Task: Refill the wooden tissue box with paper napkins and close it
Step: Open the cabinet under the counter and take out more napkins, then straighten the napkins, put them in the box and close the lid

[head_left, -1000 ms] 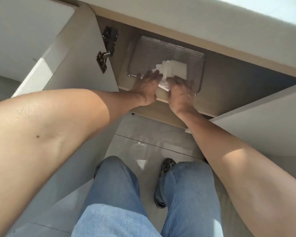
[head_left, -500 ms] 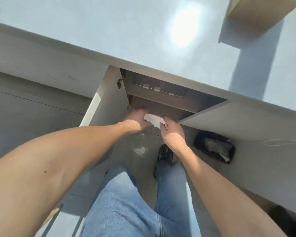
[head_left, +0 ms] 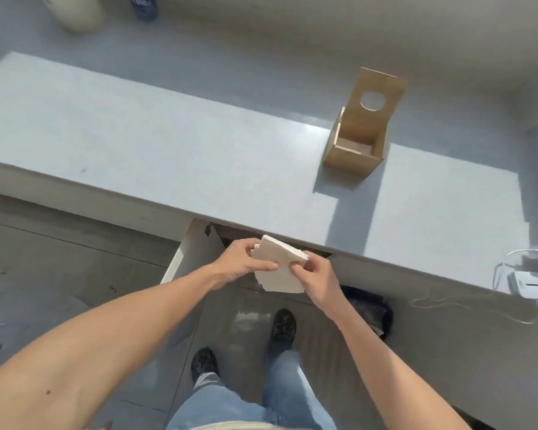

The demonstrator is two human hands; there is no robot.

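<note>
A stack of white paper napkins [head_left: 279, 268] is held between both hands just below the counter's front edge. My left hand [head_left: 241, 263] grips its left side and my right hand [head_left: 316, 279] pinches its right side. The wooden tissue box [head_left: 353, 150] stands on the grey countertop [head_left: 168, 144] to the upper right, well apart from my hands. Its lid [head_left: 376, 100], with a round hole, is swung up and the box stands open with a bare floor inside.
An open cabinet door [head_left: 187, 252] juts out under the counter by my left hand. A dark bin [head_left: 368, 308] sits on the floor at right. A white device with cables [head_left: 531, 280] lies at the counter's right end. A pale container [head_left: 78, 10] and a dark bottle [head_left: 143, 6] stand far left.
Both hands have drawn the napkins out of the tray inside the cabinet and lifted them to counter-edge height. The view has risen from the cabinet to the countertop and open box.
</note>
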